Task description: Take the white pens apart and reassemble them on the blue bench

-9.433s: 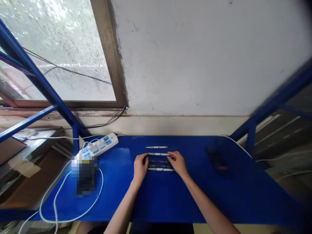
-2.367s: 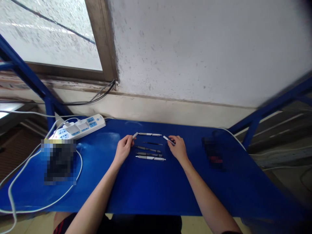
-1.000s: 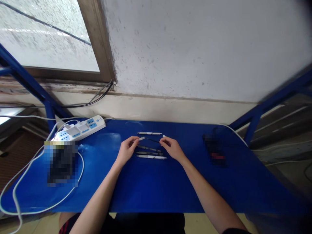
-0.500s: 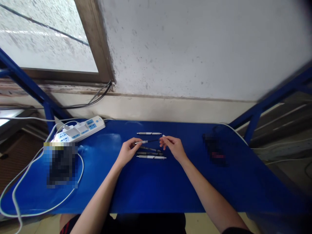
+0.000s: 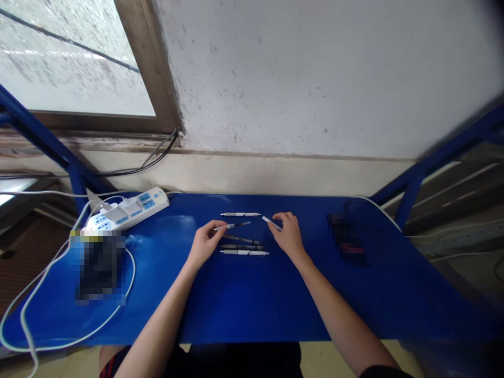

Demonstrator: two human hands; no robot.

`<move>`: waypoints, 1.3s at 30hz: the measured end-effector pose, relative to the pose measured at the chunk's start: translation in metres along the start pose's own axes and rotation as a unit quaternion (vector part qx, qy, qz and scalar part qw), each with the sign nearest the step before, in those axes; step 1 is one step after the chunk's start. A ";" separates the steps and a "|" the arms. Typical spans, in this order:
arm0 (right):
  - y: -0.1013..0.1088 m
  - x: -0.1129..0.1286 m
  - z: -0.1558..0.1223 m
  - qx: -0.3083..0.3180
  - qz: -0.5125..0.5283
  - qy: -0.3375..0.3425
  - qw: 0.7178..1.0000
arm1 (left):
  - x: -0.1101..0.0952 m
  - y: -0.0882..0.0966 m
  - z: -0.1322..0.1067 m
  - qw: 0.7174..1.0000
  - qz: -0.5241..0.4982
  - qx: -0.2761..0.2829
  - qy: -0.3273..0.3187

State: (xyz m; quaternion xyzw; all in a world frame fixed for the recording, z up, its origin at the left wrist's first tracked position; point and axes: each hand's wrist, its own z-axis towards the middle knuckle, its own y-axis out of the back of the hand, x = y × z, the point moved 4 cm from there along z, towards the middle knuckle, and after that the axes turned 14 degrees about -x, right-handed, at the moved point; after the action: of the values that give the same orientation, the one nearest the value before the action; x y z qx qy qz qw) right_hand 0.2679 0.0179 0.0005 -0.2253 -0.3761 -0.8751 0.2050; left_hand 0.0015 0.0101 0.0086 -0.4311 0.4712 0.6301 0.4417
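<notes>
Several pens lie in a row on the blue table (image 5: 252, 299). My left hand (image 5: 205, 244) pinches one end of a pen part with a thin dark refill (image 5: 233, 226) and holds it a little above the row. My right hand (image 5: 288, 235) is closed on a short white pen piece (image 5: 270, 221), to the right of the row. A whole white pen (image 5: 240, 214) lies farthest from me. A dark pen (image 5: 241, 241), another dark pen (image 5: 242, 247) and a white pen (image 5: 244, 253) lie between my hands.
A white power strip (image 5: 128, 208) with blue sockets sits at the back left, its white cable (image 5: 59, 336) looping over the table. A blurred dark object (image 5: 98, 265) stands at the left, another (image 5: 346, 239) at the right. Blue frame bars rise on both sides.
My hands came together with the two pen parts about a second ago. They have drawn apart again: the right hand moved right with the white piece, the left keeps the refill part.
</notes>
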 end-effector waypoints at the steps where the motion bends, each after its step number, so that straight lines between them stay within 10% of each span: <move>1: -0.001 -0.007 0.000 0.004 -0.030 0.003 1.000 | 0.001 0.001 0.001 1.000 0.000 -0.006 0.004; 5: -0.005 -0.017 0.000 0.028 -0.049 -0.011 0.998 | 0.006 0.001 0.002 1.000 -0.010 -0.012 0.015; 12: -0.009 0.016 -0.001 0.150 0.209 -0.049 0.965 | 0.011 0.002 0.004 0.999 -0.028 -0.026 0.026; 33: -0.004 0.027 -0.001 0.144 0.259 -0.021 0.955 | 0.009 0.001 0.002 1.000 -0.008 0.001 0.016; 39: -0.008 0.028 -0.005 0.216 0.311 -0.103 0.920 | 0.001 -0.003 -0.003 0.999 0.011 0.025 0.017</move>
State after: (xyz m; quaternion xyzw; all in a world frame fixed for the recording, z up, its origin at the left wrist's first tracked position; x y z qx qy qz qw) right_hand 0.2399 0.0140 0.0079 -0.3697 -0.4858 -0.6370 0.4707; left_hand 0.0045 0.0075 0.0069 -0.4250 0.4993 0.6155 0.4373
